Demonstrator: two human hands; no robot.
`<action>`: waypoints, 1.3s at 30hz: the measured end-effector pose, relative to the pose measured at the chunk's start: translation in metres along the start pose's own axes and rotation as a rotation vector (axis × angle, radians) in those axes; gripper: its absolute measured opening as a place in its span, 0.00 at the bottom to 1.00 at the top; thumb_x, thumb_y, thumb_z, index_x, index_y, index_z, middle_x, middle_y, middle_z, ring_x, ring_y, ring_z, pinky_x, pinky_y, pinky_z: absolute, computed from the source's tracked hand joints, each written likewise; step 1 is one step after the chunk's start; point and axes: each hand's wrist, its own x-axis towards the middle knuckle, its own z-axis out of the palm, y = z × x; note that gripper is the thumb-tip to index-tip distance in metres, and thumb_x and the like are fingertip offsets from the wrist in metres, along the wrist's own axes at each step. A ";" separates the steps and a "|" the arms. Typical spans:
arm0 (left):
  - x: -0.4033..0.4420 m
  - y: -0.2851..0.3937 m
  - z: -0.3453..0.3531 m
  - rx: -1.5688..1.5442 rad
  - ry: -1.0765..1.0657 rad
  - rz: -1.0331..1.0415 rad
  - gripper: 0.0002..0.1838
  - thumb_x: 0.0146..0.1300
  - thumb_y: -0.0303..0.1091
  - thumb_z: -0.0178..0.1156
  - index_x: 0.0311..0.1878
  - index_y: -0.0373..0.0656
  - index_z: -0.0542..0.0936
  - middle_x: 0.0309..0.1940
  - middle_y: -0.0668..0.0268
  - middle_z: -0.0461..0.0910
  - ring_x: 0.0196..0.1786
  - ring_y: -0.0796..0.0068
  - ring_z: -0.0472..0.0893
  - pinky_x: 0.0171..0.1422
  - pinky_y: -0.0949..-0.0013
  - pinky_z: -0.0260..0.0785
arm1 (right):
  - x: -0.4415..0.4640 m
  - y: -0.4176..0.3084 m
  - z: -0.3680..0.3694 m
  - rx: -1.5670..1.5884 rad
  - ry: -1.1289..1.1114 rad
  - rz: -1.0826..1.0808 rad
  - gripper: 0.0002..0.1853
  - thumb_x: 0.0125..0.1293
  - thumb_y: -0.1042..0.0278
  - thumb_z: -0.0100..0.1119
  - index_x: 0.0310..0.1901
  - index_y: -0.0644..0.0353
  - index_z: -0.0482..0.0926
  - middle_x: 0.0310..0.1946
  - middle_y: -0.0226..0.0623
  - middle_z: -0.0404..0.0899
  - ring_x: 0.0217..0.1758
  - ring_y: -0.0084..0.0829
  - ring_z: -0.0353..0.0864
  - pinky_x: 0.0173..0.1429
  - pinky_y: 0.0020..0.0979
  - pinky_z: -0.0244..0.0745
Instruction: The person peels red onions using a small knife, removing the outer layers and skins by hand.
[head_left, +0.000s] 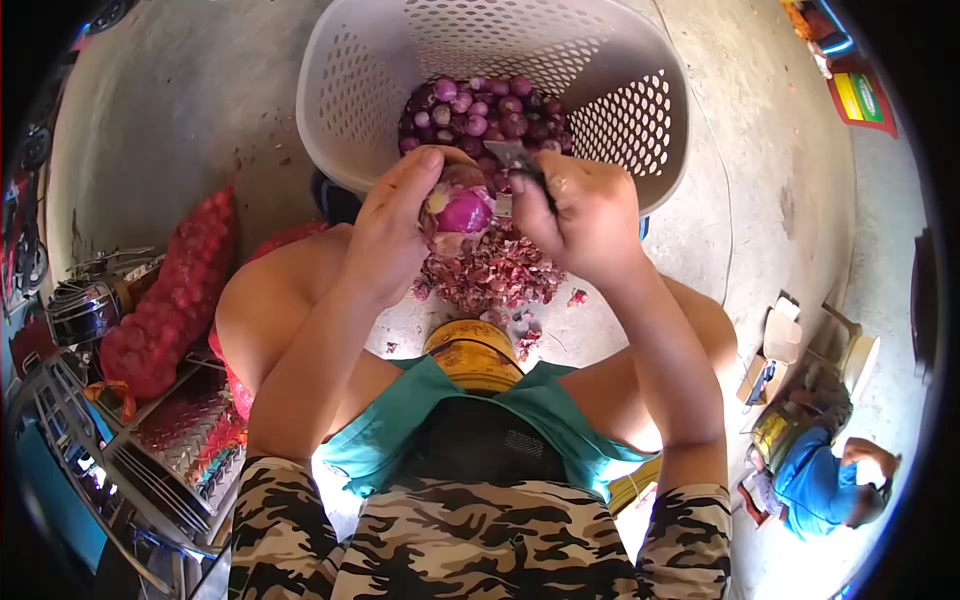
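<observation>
A partly peeled red onion [464,212] is held in my left hand [398,220], its shiny purple flesh showing on one side. Just to its right, my right hand [590,208] is closed around the dark handle of a knife [513,156], whose blade points left, above the onion. Beyond both hands stands a grey perforated basket [350,90] with many red onions [475,112] at its bottom. Below my hands, a heap of onion skins [495,272] lies on the floor.
A yellow container [473,352] stands between my knees. Red mesh sacks [170,310] of onions and a metal cart [150,470] are at the left. A person in blue [815,485] and a cardboard box [765,378] are at the right.
</observation>
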 end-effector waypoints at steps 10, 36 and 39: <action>0.001 0.002 0.003 0.067 0.054 0.100 0.16 0.74 0.42 0.44 0.46 0.40 0.75 0.37 0.68 0.79 0.38 0.83 0.76 0.44 0.77 0.69 | 0.002 -0.004 0.001 0.128 -0.098 0.002 0.18 0.58 0.55 0.62 0.23 0.60 0.70 0.14 0.40 0.71 0.18 0.42 0.75 0.22 0.38 0.69; 0.000 0.003 0.005 -0.039 0.103 0.274 0.19 0.74 0.44 0.41 0.55 0.39 0.69 0.45 0.60 0.77 0.44 0.74 0.79 0.43 0.72 0.75 | -0.001 -0.007 0.008 0.400 0.032 0.270 0.17 0.63 0.62 0.57 0.21 0.61 0.69 0.12 0.42 0.67 0.15 0.42 0.71 0.21 0.38 0.64; -0.003 0.004 0.000 0.011 -0.015 0.281 0.16 0.74 0.40 0.44 0.54 0.38 0.71 0.45 0.62 0.77 0.46 0.77 0.77 0.51 0.72 0.73 | -0.002 -0.004 0.010 0.317 0.049 0.142 0.18 0.62 0.59 0.59 0.21 0.61 0.68 0.12 0.42 0.67 0.16 0.43 0.71 0.21 0.38 0.65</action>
